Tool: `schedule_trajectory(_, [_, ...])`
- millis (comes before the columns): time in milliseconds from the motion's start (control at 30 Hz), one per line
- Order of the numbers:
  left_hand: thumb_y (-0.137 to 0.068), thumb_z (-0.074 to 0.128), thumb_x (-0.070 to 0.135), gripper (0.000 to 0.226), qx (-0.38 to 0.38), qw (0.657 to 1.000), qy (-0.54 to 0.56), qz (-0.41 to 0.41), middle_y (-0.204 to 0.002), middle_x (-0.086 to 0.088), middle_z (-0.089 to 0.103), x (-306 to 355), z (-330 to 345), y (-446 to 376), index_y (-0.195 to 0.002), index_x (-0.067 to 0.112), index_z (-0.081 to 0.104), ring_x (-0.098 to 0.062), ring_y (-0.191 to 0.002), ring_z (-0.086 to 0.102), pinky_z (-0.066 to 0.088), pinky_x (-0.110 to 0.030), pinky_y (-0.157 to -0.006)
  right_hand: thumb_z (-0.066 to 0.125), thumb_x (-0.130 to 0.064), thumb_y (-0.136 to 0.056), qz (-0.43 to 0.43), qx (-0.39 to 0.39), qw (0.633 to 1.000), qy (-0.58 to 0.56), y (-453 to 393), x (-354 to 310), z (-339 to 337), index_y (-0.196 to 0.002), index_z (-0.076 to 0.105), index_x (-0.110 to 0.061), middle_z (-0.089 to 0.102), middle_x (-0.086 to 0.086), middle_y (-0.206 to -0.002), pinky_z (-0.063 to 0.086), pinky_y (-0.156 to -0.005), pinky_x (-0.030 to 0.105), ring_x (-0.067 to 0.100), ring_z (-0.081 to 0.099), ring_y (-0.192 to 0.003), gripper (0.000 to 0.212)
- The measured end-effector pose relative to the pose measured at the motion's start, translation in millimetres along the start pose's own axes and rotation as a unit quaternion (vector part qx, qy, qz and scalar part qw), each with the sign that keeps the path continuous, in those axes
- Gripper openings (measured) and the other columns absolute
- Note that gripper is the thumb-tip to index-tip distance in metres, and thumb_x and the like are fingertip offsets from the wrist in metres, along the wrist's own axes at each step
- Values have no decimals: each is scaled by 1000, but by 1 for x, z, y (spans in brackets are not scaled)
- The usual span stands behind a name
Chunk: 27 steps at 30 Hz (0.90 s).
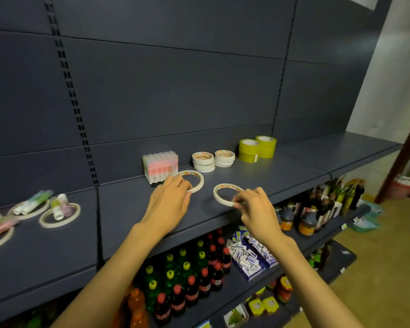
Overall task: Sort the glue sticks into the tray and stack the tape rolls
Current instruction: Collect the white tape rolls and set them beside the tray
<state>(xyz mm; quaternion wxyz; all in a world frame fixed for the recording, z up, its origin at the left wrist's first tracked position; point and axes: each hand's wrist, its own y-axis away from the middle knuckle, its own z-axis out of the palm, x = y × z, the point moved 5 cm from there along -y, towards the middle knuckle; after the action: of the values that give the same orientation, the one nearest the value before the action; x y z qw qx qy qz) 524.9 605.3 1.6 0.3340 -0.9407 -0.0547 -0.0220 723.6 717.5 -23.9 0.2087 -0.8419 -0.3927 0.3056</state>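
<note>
Fingers (pixel 238 201) of the right hand (pixel 258 209) pinch one thin white tape ring (pixel 219 197) on the dark shelf (pixel 294 171); the left hand (pixel 169 200) curls onto a second ring (pixel 197 179).

Both rings lie flat near the shelf's front edge. Behind them stand a wrapped block of pink-and-white glue sticks (pixel 160 166), two stacks of white tape rolls (pixel 203 161), then yellow-green rolls (pixel 248 150). Loose glue sticks (pixel 60 205) lie across more rings far left; bottles (pixel 194 275) fill the shelves below.

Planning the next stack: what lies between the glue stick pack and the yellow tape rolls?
In the head view, two stacks of white tape rolls stand side by side between the glue stick pack and the yellow tape rolls.
</note>
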Motion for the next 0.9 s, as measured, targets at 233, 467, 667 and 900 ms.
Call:
schedule_trajectory(233, [-98,54,23,12,21,999,-26,-7,-102,3,58,1,47,-51,-102,18,64,-20,-92,51,36,-29,-67,69,-18,-91,-6,6,1000,7,-49,59,19,-93,68,-21,65,-10,-92,43,-67,35,18,47,-91,4])
schedule_trajectory(467, [-96,57,21,11,35,998,-47,-33,-103,0,61,-17,97,-114,-101,16,65,-24,-91,53,42,-33,-67,66,-18,-92,-15,-20,1000,-6,-123,117,54,-94,68,-21,64,-10,-93,46,-68,37,19,48,-93,4])
schedule_trajectory(667, [-97,55,23,15,24,996,-78,-47,-106,-1,61,-24,133,-160,-105,15,65,-26,-98,53,46,-38,-67,67,-17,-91,-13,-8,1000,-12,-183,155,80,-95,68,-17,67,-4,-99,43,-69,34,23,54,-94,4])
schedule_trajectory(900, [-97,57,22,15,10,993,-97,-72,-108,-2,62,-37,159,-181,-106,15,66,-27,-97,55,45,-38,-66,66,-15,-90,-37,-18,999,-27,-239,177,111,-96,70,-16,68,0,-103,50,-73,39,27,58,-92,6])
